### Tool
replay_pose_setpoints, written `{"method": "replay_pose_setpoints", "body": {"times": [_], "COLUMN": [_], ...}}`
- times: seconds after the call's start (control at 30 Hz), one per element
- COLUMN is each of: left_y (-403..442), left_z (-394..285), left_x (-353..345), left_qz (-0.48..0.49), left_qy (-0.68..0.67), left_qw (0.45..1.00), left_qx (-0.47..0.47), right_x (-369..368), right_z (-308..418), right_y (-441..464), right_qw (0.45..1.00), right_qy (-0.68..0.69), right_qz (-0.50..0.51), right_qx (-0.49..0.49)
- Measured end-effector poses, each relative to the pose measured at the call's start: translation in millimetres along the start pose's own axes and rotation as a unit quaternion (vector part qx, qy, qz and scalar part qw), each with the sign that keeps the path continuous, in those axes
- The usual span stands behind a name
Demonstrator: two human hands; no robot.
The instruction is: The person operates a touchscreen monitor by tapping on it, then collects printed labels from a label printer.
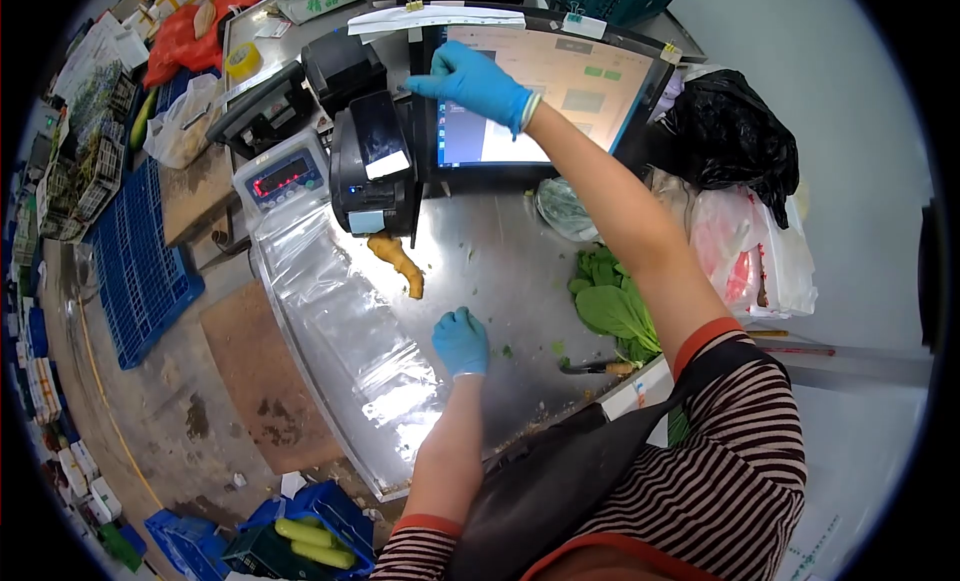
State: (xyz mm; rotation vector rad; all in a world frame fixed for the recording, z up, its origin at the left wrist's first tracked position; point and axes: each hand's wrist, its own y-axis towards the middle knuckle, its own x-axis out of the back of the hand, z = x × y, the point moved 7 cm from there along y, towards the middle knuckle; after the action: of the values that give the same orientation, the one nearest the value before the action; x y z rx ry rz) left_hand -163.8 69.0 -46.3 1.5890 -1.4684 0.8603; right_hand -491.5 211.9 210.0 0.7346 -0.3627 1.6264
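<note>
My right hand point(483, 84), in a blue glove, is raised in front of the lit monitor point(560, 91) near its upper left edge. One finger stretches out to the left, and the hand holds nothing that I can see. My left hand point(461, 343), also blue-gloved, is closed with its fingers curled, low over the metal table point(500, 251). Nothing shows in it. A knobbly piece of ginger root point(398, 265) lies beyond it, below the black label printer point(373, 171). Clear plastic bags point(345, 311) are spread to its left.
A scale point(285, 181) with red digits stands at the left. Leafy greens point(612, 306) and a knife point(598, 368) lie on the right. A black bag point(735, 131) sits beside the monitor. Blue crates point(335, 511), one with pale green vegetables point(315, 543), stand below the table.
</note>
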Motion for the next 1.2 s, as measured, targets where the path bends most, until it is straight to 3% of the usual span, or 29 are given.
{"method": "replay_pose_setpoints", "body": {"times": [0.37,0.8,0.93,0.97,1.1,1.2], "left_y": [0,3,1,1,1,1], "left_z": [-1,-6,-3,-2,0,-2], "left_x": [-1,2,3,1,1,2], "left_qz": [-0.022,0.014,-0.017,-0.015,-0.003,-0.005], "left_qy": [0.018,0.024,0.001,0.003,0.014,0.014], "left_qw": [1.000,1.000,1.000,1.000,1.000,1.000], "left_qx": [-0.004,0.014,0.000,0.001,0.005,0.003], "right_x": [-11,-4,9,10,0,-19], "right_z": [-7,0,-7,-15,-3,1], "right_y": [-66,-29,5,12,-9,-45], "right_qw": [0.996,0.997,1.000,0.999,1.000,0.998], "right_qy": [-0.021,-0.038,-0.005,-0.001,-0.016,0.016], "right_qz": [0.089,0.068,-0.001,0.029,0.017,0.067], "right_qx": [-0.025,0.023,0.022,-0.031,0.012,0.013]}}
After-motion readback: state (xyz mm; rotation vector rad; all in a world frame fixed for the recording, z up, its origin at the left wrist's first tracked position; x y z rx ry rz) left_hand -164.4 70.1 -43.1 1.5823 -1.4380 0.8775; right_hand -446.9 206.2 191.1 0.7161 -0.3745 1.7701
